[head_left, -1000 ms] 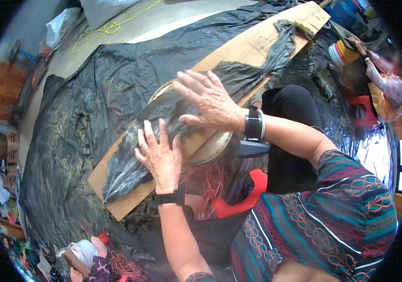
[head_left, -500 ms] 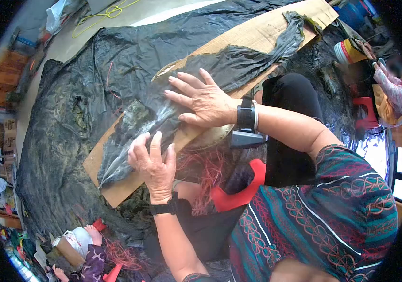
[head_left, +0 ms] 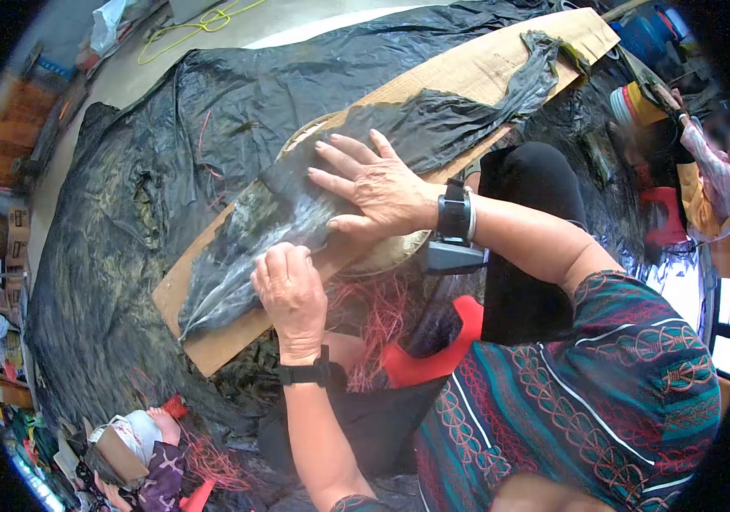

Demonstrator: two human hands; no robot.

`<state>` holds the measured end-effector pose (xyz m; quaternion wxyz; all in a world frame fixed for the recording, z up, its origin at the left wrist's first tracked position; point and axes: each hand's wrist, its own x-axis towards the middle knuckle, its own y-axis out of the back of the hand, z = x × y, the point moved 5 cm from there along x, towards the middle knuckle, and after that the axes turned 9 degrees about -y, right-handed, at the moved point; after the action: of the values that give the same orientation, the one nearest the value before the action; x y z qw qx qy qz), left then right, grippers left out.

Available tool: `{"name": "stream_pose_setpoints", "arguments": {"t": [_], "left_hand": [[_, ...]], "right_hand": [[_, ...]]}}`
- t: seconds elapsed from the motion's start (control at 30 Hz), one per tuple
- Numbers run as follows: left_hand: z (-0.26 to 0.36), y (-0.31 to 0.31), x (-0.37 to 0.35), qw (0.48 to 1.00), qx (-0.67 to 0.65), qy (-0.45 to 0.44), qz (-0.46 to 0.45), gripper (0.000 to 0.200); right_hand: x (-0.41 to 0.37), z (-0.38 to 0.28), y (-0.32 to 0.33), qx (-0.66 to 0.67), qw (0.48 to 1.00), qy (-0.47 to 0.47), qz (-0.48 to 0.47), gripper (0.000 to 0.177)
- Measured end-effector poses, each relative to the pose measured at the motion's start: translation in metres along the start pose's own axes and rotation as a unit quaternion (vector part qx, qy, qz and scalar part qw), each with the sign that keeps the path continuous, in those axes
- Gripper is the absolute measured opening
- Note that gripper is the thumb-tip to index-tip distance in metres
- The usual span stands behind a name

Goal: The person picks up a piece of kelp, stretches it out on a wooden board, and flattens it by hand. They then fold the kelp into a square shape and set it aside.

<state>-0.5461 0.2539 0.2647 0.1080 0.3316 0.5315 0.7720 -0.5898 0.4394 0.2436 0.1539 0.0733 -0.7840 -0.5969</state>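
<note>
Dark crinkly strip on a board, looks roughly half flattened to me

So the dark, wrinkled, filmy strip (head_left: 442, 124) is lying lengthwise on a long pale wooden plank (head_left: 467, 64), over a round, light-coloured tray (head_left: 392, 256). Kelp or plastic? Honestly can't tell. The right hand (head_left: 386, 194) is open, palm down, fingers spread on the middle section, which looks the smoothest. The left hand (head_left: 291, 288) has its fingers bent and bunched together at the near edge; can't tell if it's actually pinching anything. What's done, I'd say: the middle's fairly flat. What's left: the far end is bunched up into a twisted rope and the near end still has creases. Reddish stringy fibres (head_left: 379, 324) sit just beside the tray.
</note>
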Motion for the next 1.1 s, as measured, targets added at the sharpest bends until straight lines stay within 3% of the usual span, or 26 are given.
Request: {"name": "stream_pose_setpoints", "arguments": {"t": [0.2, 0.27, 0.33, 0.43, 0.53, 0.6, 0.73, 0.8, 0.83, 0.97, 1.1], "left_hand": [[0.003, -0.002, 0.000, 0.999, 0.006, -0.035, 0.007, 0.018], [0.003, 0.000, 0.003, 0.999, -0.024, -0.034, -0.002, 0.017], [0.004, 0.007, 0.005, 0.999, -0.039, -0.018, -0.002, 0.013], [0.000, 0.015, 0.006, 0.989, -0.140, 0.025, 0.033, 0.009], [-0.007, 0.021, 0.017, 0.990, -0.093, 0.010, 0.105, 0.012], [-0.020, 0.014, 0.022, 0.990, -0.093, 0.027, 0.107, 0.020], [-0.038, -0.012, 0.025, 0.996, -0.035, 0.068, 0.037, 0.035], [-0.037, -0.021, 0.024, 0.992, 0.105, 0.075, -0.016, 0.040], [-0.040, -0.027, 0.021, 0.986, 0.115, 0.104, -0.057, 0.048], [-0.041, -0.023, 0.014, 0.964, 0.173, 0.179, -0.095, 0.063], [-0.040, -0.023, 0.013, 0.964, 0.175, 0.176, -0.096, 0.067]], "right_hand": [[0.005, -0.007, 0.002, 0.024, 0.998, -0.039, -0.044, 0.081], [0.003, -0.012, -0.002, 0.004, 0.998, -0.045, 0.037, 0.085], [0.002, -0.015, -0.005, 0.001, 0.998, -0.047, 0.041, 0.086], [0.002, -0.016, -0.003, -0.015, 0.998, -0.052, 0.033, 0.088], [0.002, -0.016, -0.006, -0.025, 0.998, -0.053, 0.026, 0.089], [0.002, -0.017, -0.006, -0.028, 0.998, -0.054, 0.021, 0.089], [0.003, -0.018, -0.006, -0.031, 0.998, -0.058, 0.016, 0.090], [0.002, -0.019, -0.004, -0.029, 0.997, -0.063, 0.015, 0.090], [0.002, -0.019, -0.003, -0.022, 0.997, -0.070, 0.011, 0.090], [0.000, -0.020, -0.004, -0.011, 0.996, -0.093, 0.005, 0.094], [-0.001, -0.018, -0.004, -0.011, 0.995, -0.096, 0.007, 0.098]]}}
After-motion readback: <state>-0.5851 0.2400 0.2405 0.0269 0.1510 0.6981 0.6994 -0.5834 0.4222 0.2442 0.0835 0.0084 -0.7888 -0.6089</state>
